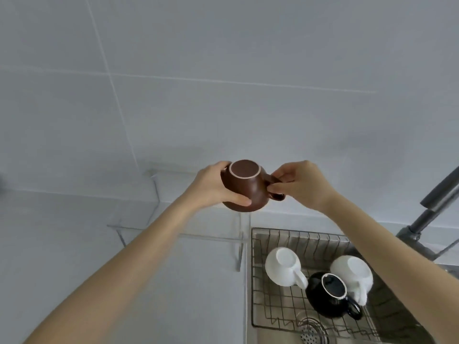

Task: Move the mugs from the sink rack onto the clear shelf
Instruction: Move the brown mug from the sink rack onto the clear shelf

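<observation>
A: Mugs first: the left hand (211,184) cups the round brown ceramic mug (244,186), upside down, above the clear acrylic shelf (173,232)

B: And the right hand (301,186)?

A: Its fingers (275,187) pinch the handle. I'd turn it upright, then lower it gently. Two white mugs (283,266) and one black mug (327,295) wait in the wire sink rack (273,309)

Wall: large pale grey-white tiles (248,45), thin light grout lines, one running across and one slanting down at left.
Surface: plain pale countertop (203,281) left of the sink, matte, meets the wall at a low ledge.
Sink: stainless basin (387,326), lower right, perforated drain strainer (310,331) at its bottom.
Faucet: dark grey metal (434,207), right edge, slanting upward.
Light: soft, even, cool; faint shadows on the wall.
</observation>
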A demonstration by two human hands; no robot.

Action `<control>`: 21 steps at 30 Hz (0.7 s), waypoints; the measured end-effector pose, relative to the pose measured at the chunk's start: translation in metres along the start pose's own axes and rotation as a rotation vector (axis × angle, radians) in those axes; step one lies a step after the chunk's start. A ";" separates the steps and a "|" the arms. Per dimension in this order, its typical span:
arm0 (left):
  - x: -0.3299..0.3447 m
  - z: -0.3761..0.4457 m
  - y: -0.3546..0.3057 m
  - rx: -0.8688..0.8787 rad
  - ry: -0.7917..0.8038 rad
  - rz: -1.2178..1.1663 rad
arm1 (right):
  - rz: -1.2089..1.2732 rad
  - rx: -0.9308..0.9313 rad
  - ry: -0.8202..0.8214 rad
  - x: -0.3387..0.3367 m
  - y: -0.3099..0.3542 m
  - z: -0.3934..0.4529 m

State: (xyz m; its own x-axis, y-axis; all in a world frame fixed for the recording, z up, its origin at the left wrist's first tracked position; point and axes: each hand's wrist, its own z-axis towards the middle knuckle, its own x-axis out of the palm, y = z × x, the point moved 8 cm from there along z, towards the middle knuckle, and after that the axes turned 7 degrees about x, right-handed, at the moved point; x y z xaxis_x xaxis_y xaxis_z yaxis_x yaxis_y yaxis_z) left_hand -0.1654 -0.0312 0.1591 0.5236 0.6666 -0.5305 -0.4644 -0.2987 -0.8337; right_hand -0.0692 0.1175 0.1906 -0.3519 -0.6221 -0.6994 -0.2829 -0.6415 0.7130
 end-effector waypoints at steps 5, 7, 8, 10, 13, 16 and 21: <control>-0.066 -0.003 0.035 -0.064 -0.094 0.037 | 0.066 -0.069 0.051 0.048 0.051 0.031; -0.087 -0.004 0.053 -0.090 -0.121 0.040 | 0.086 -0.074 0.078 0.071 0.064 0.043; -0.096 -0.003 0.061 -0.100 -0.127 0.044 | 0.095 -0.076 0.089 0.082 0.069 0.049; -0.109 -0.002 0.077 -0.114 -0.134 0.049 | 0.120 -0.070 0.110 0.102 0.075 0.060; -0.125 0.004 0.104 -0.145 -0.136 0.070 | 0.140 -0.042 0.157 0.134 0.078 0.080; -0.135 0.009 0.128 -0.168 -0.138 0.085 | 0.156 -0.028 0.172 0.161 0.080 0.097; -0.142 0.022 0.161 -0.193 -0.097 0.111 | 0.168 0.000 0.178 0.195 0.074 0.118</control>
State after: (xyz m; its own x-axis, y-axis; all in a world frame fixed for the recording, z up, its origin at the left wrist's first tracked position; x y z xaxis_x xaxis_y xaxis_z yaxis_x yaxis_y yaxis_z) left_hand -0.3301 -0.1588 0.1030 0.4014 0.6819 -0.6114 -0.3655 -0.4928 -0.7896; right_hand -0.2637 0.0017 0.1125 -0.2309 -0.7896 -0.5685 -0.2340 -0.5221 0.8201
